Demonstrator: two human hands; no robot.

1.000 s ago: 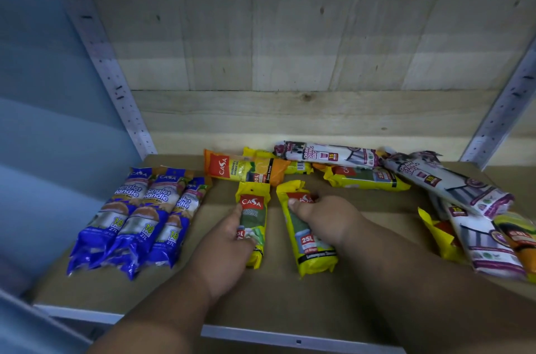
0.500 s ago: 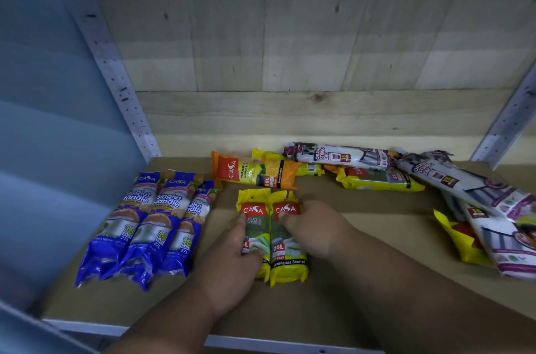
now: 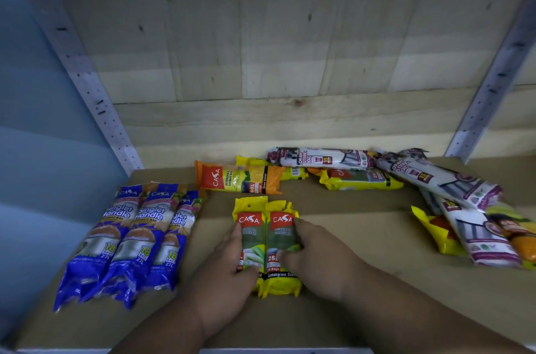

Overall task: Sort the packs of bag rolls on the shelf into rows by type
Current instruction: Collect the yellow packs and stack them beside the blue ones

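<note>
The left hand (image 3: 229,272) holds the left yellow pack (image 3: 251,240) with curled fingers on its outer side, and the right hand (image 3: 316,261) grips the right yellow pack (image 3: 280,246) in the same way, so the two packs lie touching, side by side, near the front of the shelf (image 3: 362,237). These packs look light and soft with slippery film, so I think it is better to take them by the firm middle, not by the flat ends. The three blue packs (image 3: 127,240) already form a row to the left, while the orange pack (image 3: 240,179) and the white drawstring packs (image 3: 435,177) lie mixed behind and to the right.
</note>
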